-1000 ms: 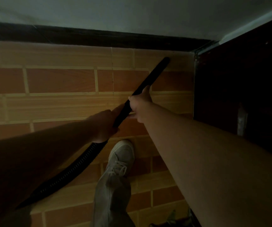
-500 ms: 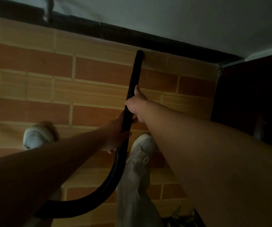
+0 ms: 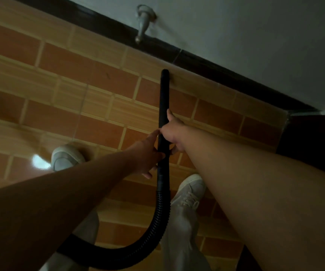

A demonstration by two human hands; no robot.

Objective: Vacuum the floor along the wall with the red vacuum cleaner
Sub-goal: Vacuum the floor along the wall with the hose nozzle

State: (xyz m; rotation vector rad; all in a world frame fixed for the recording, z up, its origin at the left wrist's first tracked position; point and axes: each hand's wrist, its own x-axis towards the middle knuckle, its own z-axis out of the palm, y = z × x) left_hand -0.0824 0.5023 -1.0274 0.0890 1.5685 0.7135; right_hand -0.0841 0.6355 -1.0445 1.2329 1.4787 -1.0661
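Observation:
A black vacuum wand [image 3: 164, 94] points at the floor, its tip just short of the dark skirting board [image 3: 206, 62] under the white wall. My right hand [image 3: 172, 133] grips the wand at mid length, thumb lying along it. Just below, my left hand [image 3: 148, 153] holds the same tube from the left side, index finger stretched up. From the wand's lower end a ribbed black hose [image 3: 153, 227] curves down and left behind my left forearm. The red vacuum body is out of sight.
The floor [image 3: 69, 75] is orange and tan brick-pattern tile. A metal door stop [image 3: 143, 24] sticks out of the wall above the skirting. A dark door or cabinet [image 3: 314, 137] stands at the right. My white shoes [image 3: 65, 156] [image 3: 191, 190] stand either side of the hose.
The wand tip has swept left along the skirting, away from the dark corner at the right. My view followed, bringing the door stop and my left shoe into sight. Both hands kept their hold.

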